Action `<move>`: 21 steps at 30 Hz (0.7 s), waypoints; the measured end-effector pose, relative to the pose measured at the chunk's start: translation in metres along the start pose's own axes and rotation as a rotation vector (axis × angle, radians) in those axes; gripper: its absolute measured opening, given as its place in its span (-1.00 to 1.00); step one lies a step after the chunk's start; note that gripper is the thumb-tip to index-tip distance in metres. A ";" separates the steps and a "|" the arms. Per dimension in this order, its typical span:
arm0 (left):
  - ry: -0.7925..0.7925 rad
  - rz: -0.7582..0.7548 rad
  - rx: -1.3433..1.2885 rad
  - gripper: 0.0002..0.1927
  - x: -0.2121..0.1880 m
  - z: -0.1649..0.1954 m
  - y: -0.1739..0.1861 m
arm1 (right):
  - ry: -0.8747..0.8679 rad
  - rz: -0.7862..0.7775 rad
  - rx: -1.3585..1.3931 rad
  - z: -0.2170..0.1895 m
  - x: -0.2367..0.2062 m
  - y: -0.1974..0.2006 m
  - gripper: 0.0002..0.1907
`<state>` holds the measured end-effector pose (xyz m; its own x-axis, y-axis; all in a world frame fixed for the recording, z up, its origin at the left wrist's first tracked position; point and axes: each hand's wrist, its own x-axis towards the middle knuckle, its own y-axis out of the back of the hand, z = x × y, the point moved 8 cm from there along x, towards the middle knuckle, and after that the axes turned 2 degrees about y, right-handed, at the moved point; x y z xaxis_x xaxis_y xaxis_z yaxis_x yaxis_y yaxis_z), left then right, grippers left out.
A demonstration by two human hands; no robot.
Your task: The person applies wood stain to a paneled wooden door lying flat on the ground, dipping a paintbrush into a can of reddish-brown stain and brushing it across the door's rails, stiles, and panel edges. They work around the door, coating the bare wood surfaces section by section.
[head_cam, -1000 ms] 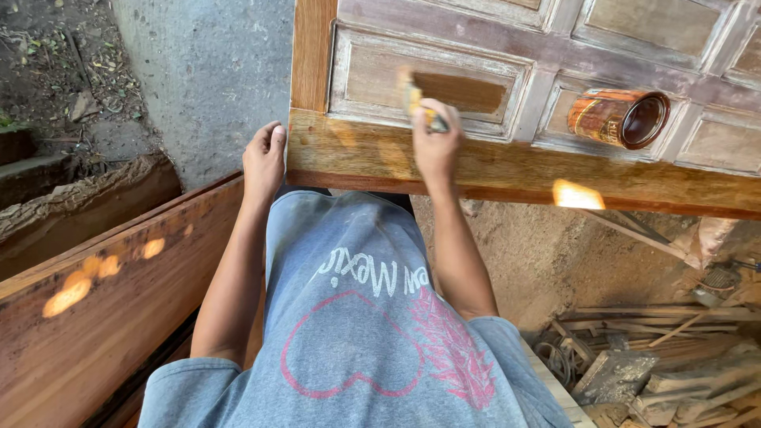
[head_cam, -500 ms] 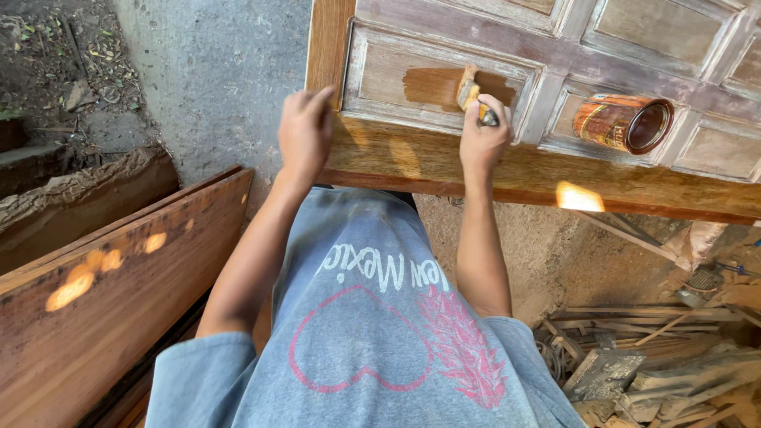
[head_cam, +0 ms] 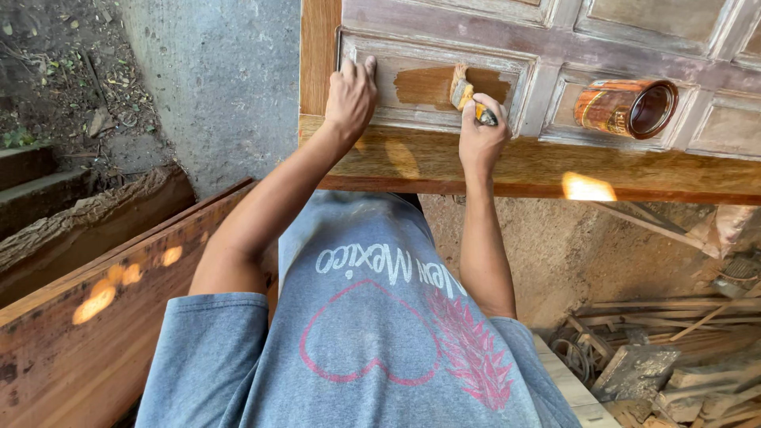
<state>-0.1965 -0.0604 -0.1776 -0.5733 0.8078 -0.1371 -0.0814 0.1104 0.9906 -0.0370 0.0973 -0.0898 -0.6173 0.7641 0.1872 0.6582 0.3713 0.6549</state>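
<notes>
Our brush [head_cam: 460, 87] sits on a sunken panel of the door [head_cam: 444, 158], bristles at the edge of a wet brown patch. Our right hand [head_cam: 481, 136] is closed around its handle; our left hand [head_cam: 349, 93] lies open and flat on the panel's frame — likely steadying us. A tin [head_cam: 626, 108] rests on its side nearby.

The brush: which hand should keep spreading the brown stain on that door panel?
Right. The right hand already grips the paintbrush on the panel's brown patch; the left hand lies flat on the door.
</notes>
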 end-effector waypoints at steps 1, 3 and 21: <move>-0.026 -0.003 0.071 -0.40 0.003 0.004 0.002 | -0.054 -0.015 0.054 0.003 0.001 -0.001 -0.84; -0.083 -0.067 0.072 -0.69 0.006 0.011 0.004 | 0.017 0.008 0.000 -0.005 0.004 0.003 -0.85; 1.037 0.243 -0.913 -0.51 -0.233 -0.193 -0.081 | 0.153 -0.121 -0.053 -0.049 -0.008 -0.043 -0.86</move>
<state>-0.2141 -0.3694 -0.2259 -0.9501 -0.0815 -0.3011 -0.1594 -0.7029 0.6932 -0.0814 0.0489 -0.0832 -0.7514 0.6252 0.2109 0.5538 0.4240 0.7166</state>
